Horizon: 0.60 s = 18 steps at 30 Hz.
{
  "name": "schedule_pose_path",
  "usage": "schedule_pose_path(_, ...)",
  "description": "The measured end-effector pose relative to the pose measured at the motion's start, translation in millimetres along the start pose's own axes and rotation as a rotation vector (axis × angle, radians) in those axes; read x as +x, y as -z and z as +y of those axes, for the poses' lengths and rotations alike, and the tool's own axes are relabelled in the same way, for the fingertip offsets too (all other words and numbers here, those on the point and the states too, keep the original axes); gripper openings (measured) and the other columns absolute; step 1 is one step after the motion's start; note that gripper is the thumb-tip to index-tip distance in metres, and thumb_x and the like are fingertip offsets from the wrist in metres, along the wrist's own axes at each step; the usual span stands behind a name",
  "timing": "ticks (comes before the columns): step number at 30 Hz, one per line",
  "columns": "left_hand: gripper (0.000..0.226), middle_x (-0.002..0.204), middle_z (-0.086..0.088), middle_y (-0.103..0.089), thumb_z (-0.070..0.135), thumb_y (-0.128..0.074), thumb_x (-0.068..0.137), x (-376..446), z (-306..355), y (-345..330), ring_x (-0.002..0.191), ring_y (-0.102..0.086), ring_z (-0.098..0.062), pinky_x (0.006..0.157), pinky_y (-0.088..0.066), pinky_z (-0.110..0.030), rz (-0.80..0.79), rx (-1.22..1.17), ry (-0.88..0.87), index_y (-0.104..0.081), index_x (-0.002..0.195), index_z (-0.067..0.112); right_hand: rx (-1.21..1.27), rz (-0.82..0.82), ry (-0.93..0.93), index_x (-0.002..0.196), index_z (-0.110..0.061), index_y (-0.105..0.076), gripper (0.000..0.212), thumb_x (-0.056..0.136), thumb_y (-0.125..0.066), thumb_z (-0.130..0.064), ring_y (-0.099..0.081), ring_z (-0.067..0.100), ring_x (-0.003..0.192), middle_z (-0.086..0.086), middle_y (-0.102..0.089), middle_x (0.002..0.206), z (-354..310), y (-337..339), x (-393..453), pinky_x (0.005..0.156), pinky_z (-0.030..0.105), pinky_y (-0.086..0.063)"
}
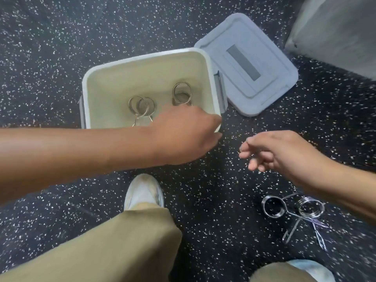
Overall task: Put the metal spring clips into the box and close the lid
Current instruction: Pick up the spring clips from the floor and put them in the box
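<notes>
The open box [101,78] stands on the speckled floor [50,37], with the lid [270,58] lying flat just beside its right wall. Several spring clips [142,106] lie on the box bottom. Two more clips [295,210] lie on the floor, well apart from the box. The left hand [183,135] reaches over the near right corner of the box; its fingers are hidden, so its grip cannot be determined. The right hand [280,153] hovers above the floor, fingers loosely curled, holding nothing

Open white box [105,82] holds clips [141,106]; two clips [293,210] on floor, lid [270,82] beside box
</notes>
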<state>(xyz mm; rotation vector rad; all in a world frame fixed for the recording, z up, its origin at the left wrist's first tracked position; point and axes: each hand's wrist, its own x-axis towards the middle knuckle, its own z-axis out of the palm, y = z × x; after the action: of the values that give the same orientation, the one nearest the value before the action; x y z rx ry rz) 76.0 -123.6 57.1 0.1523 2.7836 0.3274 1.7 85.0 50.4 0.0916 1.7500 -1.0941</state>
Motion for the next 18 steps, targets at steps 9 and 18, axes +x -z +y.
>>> schedule_pose_path(9, 0.034, 0.08, -0.005, -0.059, 0.04, -0.037, 0.1, 31.6, 92.7, -41.1, 0.065, -0.047, -0.033, 0.057, -0.036, -0.034, -0.175, -0.021, -0.162, -0.054, 0.094, 0.012, -0.048, 0.199, -0.127, 0.088, 0.001, -0.074, 0.024, 0.099, -0.056, -0.011, -0.064, 0.019, 0.055, 0.017, -0.078, 0.084, 104.8, 80.9, -27.1, 0.055, 0.032, -0.045)
schedule_pose_path(18, 0.039, 0.088, -0.01, -0.068, 0.034, -0.036, 0.102, 47.4, 155.0, -102.5, 0.069, -0.052, -0.031, 0.062, -0.043, -0.035, -0.448, 0.067, -0.19, -0.064, 0.096, 0.008, -0.192, 0.479, -0.047, 0.087, -0.014, -0.075, 0.022, 0.099, -0.056, -0.017, -0.066, 0.017, 0.058, 0.002, -0.078, 0.086, 167.6, 134.3, -31.9, 0.056, 0.024, -0.048)
